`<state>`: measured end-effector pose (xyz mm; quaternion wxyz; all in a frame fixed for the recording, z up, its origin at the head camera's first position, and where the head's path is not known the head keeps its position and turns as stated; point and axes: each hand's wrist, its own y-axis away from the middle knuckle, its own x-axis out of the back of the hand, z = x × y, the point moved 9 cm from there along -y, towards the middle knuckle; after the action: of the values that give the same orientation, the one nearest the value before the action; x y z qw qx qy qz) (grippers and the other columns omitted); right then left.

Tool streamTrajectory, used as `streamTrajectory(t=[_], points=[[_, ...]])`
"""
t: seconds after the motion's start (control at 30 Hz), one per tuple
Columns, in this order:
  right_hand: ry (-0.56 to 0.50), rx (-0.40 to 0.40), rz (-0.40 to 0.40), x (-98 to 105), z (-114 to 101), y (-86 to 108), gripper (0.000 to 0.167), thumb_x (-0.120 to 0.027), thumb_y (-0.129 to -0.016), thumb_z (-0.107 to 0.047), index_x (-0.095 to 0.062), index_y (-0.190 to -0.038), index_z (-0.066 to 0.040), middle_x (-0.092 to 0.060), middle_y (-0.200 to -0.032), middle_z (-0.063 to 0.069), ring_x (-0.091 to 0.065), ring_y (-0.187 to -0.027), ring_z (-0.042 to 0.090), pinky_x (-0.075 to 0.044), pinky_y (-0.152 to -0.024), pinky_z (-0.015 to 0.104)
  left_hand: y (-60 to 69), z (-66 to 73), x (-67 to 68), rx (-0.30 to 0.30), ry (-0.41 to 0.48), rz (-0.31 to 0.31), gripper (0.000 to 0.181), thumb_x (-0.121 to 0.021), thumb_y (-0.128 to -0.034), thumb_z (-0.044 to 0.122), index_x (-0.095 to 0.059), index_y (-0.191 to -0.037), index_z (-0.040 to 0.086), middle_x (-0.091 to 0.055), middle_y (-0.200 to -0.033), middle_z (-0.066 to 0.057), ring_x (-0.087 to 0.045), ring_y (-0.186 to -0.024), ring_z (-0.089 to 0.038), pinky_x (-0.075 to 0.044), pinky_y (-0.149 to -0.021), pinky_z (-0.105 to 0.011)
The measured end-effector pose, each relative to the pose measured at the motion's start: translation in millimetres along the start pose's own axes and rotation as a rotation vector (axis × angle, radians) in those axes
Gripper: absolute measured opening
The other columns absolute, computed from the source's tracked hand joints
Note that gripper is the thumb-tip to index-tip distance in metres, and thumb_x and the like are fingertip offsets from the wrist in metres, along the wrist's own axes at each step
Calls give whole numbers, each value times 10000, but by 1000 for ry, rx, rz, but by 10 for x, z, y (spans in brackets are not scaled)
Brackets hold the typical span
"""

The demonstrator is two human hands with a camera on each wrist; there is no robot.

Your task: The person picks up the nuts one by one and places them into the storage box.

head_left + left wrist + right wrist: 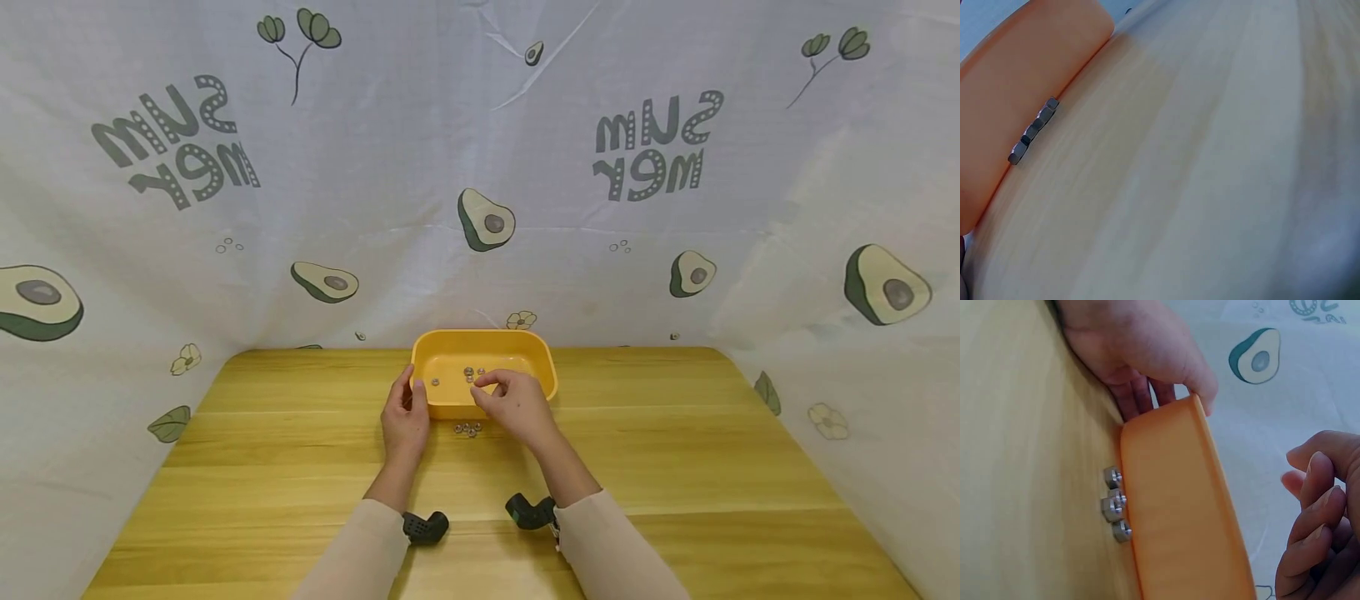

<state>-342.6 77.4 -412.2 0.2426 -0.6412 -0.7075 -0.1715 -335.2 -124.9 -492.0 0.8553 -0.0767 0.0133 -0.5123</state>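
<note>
Nearest, a black device (426, 528) sits at each cuff above the wooden counter (675, 467). Beyond, four metal nuts (472, 432) lie close together just before the yellow tray (450, 411), perhaps grouped there for easy reach. The left hand (406, 425) grips the tray's left end, thumb at the rim and fingers outside, probably to steady it. The right hand (521, 408) is over the tray's front edge, thumb and forefinger nearly together; I cannot tell whether they pinch anything. More nuts (435, 382) lie scattered inside, some possibly masked by that hand, which also hides part of the front rim. The left wrist view cuts off the tray. Furthest back hangs a printed cloth (570, 275).
</note>
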Motion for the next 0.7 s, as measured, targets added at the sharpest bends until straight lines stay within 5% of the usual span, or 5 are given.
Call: streamTrajectory(t=[0.33,0.7], points=[[-72,-38,-30,-111,194,195,80,-765,-913,-192,-772,-950,-121,-550,-574,-12,-450,-493,129,-338,-452,218,5,12,2,-5,-7,-5,409,-559,-1056,245,-574,-1453,148,-568,-1496,-149,-538,-1391,-328,-465,-1138,-495],[-35,-70,-130,-340,475,259,126,-760,-909,-241,-761,-984,-139,-557,-621,-26,-469,-520,107,-366,-471,214,16,6,-5,6,3,-5,404,-558,-1057,232,-575,-1454,153,-561,-1504,-144,-539,-1388,-323,-460,-1142,-495]])
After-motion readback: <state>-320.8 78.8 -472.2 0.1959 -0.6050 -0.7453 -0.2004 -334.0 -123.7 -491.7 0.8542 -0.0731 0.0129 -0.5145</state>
